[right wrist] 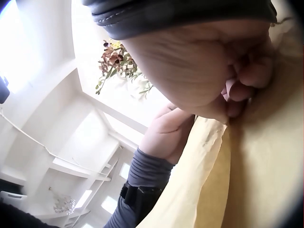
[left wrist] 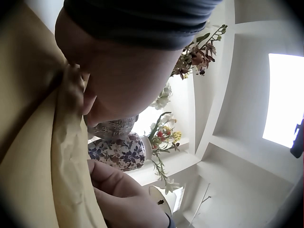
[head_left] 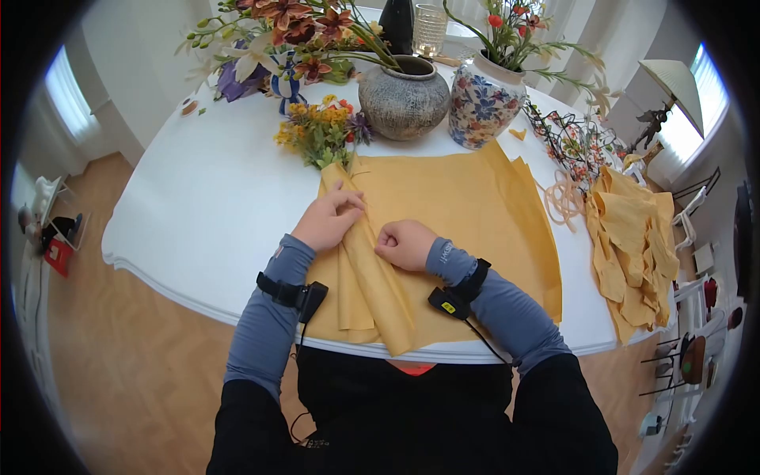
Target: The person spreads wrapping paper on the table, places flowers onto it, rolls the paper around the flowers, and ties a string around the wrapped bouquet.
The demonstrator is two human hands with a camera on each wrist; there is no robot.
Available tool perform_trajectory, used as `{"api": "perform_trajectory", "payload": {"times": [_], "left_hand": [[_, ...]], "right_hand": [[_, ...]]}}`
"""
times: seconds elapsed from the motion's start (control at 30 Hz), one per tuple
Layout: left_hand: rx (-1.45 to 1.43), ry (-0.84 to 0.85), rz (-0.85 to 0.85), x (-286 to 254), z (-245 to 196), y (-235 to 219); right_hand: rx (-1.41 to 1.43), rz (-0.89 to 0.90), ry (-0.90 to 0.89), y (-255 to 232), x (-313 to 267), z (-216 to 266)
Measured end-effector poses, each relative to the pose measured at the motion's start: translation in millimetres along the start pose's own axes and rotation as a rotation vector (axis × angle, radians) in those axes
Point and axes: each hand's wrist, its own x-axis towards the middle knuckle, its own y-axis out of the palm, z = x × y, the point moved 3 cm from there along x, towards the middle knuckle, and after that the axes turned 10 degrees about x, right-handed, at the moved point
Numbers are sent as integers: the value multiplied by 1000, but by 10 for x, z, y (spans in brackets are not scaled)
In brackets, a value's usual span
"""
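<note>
head view, item one: our left hand, wrist bent, fingers curled over the top of a rolled fold of yellow wrapping paper, gripping its upper left part just below the small bouquet. item two: our right hand, knuckles up, fingers tucked under and pinching the same fold at its right edge, just beside the left hand. item three: the paper sheet lies flat on the white table, near edge hanging toward us, the bouquet stems tucked into its far left corner. item four: grey vase and floral vase, far side. item five: crumpled yellow paper pile, right. right wrist view confirms fingertips curled tight into the paper.
</note>
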Motion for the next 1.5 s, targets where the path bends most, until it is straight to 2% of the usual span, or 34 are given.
{"api": "perform_trajectory", "payload": {"times": [0.03,0.1,0.13,0.2,0.23,0.3,0.47,0.53,0.67,0.8,0.87,0.97,1.03,1.07,1.13,1.23,1.37,1.43,1.5], "left_hand": [[1,-3,-3,33,-16,-36],[-20,-163,-292,110,2,-217],[-16,-167,-296,168,61,-242],[239,-394,-379,246,263,-276],[242,-395,-382,246,180,-288],[-57,-616,-148,229,11,-237],[-109,-569,-52,262,84,-136],[-91,-545,-62,228,-14,-121],[-21,-531,-98,200,-108,-56],[-3,-503,-129,279,60,-20],[-1,-475,-115,266,-58,-61],[1,-579,-80,224,-184,-80],[-147,-637,-92,209,-174,-73],[-152,-641,-99,233,-47,-48],[-169,-509,-230,317,242,17],[-133,-428,-321,298,197,10],[-100,-430,-402,260,130,46],[-246,-330,-464,261,89,59],[-273,-330,-494,247,61,64]], "right_hand": [[-12,-4,4,1,-5,3],[-2,2,7,-14,-12,16],[9,6,11,-17,-11,20],[15,25,-6,-31,10,2],[19,41,-19,-48,19,-8],[12,95,-40,-86,28,-13],[9,197,-66,-98,7,-4],[47,248,32,-118,16,38],[58,283,80,-114,15,40],[-21,241,39,-83,25,45],[-51,217,13,-78,24,57],[-111,244,10,-58,-2,73],[-196,-7,-130,-85,-60,130],[-199,0,-134,-56,-79,180],[-64,-121,-212,-29,-128,335],[-65,-174,-196,173,-254,479],[-155,-124,-78,288,-241,514],[-146,-128,-84,242,-258,572],[-136,-129,-86,210,-272,595]]}}
